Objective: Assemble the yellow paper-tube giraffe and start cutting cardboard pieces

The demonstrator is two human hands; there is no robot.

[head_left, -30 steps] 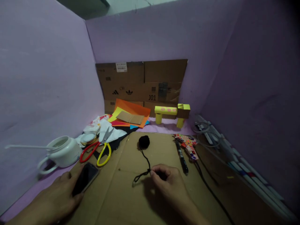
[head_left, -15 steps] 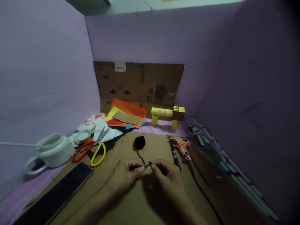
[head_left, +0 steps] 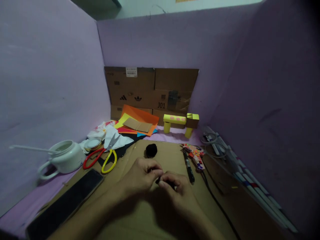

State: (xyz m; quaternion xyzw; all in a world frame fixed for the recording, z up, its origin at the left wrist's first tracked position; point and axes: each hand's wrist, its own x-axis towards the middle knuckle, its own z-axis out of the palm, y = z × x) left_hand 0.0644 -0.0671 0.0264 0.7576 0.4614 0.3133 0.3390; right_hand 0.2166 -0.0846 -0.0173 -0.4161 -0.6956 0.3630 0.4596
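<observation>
A small ball of black yarn rests on the cardboard sheet, just beyond my hands. My left hand is closed, thumb pressed against the fingertips, and appears to pinch the yarn, though the fingers mostly hide it. Close against it, my right hand is also closed in a pinch. A short dark bit of yarn shows between the two hands' fingertips. The strand running back to the ball is hidden behind my left hand.
Scissors, a phone and a white pot lie left. Coloured paper and a yellow paper-tube figure stand behind. On the right are a black marker, a patterned glue gun with cable, and several pens.
My hands have drawn together, so the taut stretch of yarn between them is now mostly covered. My left hand has risen slightly and turned over the yarn. The view has shifted a little.
</observation>
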